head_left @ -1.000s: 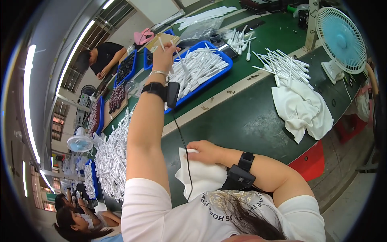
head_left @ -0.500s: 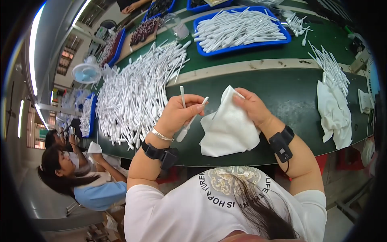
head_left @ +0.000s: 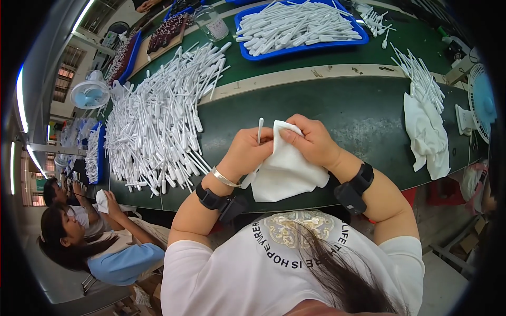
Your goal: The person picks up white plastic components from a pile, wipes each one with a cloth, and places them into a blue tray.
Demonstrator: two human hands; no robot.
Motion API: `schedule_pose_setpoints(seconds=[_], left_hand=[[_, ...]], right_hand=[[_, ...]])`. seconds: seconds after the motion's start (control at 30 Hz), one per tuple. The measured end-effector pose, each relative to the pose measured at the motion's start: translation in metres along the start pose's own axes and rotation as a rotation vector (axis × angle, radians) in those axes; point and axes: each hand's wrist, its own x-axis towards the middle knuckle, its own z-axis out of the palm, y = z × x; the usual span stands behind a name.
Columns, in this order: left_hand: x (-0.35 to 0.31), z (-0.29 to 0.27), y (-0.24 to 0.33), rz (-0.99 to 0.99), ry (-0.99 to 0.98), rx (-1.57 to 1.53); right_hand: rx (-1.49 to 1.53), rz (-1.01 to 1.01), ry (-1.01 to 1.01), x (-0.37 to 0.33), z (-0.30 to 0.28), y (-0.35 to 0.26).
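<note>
My left hand (head_left: 252,150) is closed on a slim white stick (head_left: 260,128) that points up. Below that hand a white paddle-shaped end (head_left: 249,179) pokes out beside the cloth; I cannot tell whether it belongs to the same stick. A white cloth (head_left: 287,176) hangs from my right hand (head_left: 312,141), pinched under the thumb. The two hands are close together, and the cloth's upper fold reaches the left fingertips. What lies inside the fold is hidden.
A big heap of white sticks (head_left: 158,121) covers the bench at left. Beyond a pale strip (head_left: 295,77) stands a blue tray (head_left: 308,50) of sticks. Another cloth (head_left: 426,134) with sticks lies at right near a fan (head_left: 480,100). Co-workers (head_left: 79,231) sit at left.
My hands have come together. The left hand has moved right to the cloth, and the stick end that stuck out towards the cloth is now hidden. The view has shifted slightly.
</note>
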Motion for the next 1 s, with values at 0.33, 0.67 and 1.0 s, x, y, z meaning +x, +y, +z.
schedule_pose_setpoints(seconds=[0.33,0.67,1.0], left_hand=[[-0.009,-0.012,-0.002,-0.131,-0.163,-0.355],[-0.017,-0.02,-0.002,-0.052,-0.111,-0.46],[-0.013,-0.017,-0.004,-0.064,-0.087,-0.323]], right_hand=[[0.493,0.144,-0.241,0.001,-0.011,0.0],[0.757,0.242,-0.215,0.007,-0.017,-0.004],[0.611,0.251,-0.165,0.004,-0.011,-0.006]])
